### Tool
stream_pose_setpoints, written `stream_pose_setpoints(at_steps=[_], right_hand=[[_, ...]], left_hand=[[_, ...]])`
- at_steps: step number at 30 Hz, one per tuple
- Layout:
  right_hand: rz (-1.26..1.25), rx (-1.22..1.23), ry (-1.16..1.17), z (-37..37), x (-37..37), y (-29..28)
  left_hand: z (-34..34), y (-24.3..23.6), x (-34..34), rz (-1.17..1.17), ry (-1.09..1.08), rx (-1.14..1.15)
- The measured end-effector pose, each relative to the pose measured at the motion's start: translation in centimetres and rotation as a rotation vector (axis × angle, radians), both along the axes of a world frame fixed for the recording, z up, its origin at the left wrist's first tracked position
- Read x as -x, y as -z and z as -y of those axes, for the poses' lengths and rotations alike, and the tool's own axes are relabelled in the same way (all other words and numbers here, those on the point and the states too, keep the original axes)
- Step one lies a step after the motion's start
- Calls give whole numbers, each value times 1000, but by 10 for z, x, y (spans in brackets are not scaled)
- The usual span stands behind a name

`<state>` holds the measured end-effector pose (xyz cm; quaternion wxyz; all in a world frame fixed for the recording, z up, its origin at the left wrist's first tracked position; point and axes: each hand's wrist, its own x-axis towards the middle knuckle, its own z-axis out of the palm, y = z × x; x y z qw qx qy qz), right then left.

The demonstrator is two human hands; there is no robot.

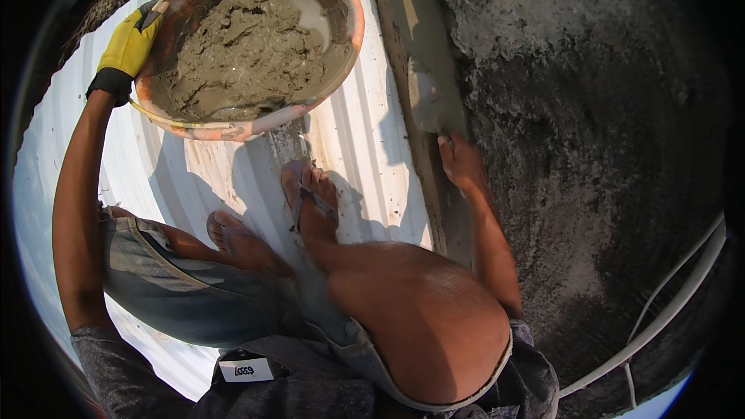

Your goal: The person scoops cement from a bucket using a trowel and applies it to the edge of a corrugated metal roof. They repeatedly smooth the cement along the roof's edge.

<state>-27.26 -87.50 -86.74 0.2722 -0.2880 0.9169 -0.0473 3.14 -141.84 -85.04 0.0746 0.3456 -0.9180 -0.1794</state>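
At the upper left, my left hand [128, 46], in a yellow and black glove, grips the rim of a wide orange tub [272, 118]. Wet grey-brown mortar [240, 54] fills much of the tub, with a little pool of water on its right side. My bare right hand [462, 163] is closed round a trowel, its handle mostly hidden by the fingers. The mortar-smeared trowel blade [425, 97] lies against a strip of smooth wet mortar [431, 27] along the foot of the wall.
White corrugated roofing sheets [365, 155] lie under the tub and my sandalled feet [310, 202]. A rough dark wall [566, 124] rises close on the right. Pale cables [660, 310] hang at the lower right. My bent knee [419, 310] is near my right forearm.
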Motion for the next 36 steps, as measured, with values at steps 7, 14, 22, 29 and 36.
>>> stream_pose_setpoints(at_steps=[7, 14, 22, 29, 36], right_hand=[[-21, -76, -58, 9, 6, 6], [41, -278, 18, -58, -28, -23], [14, -131, 281, -129, -89, -45], [-7, -20, 319, -11, -34, -14], [-44, -55, 73, 24, 5, 3]], left_hand=[[12, 12, -6, 96, 163, 175], [34, 32, -22, 182, 290, 342], [14, 17, -9, 75, 179, 124], [8, 8, -3, -37, -20, -122], [2, -1, 3, 14, -78, -143]])
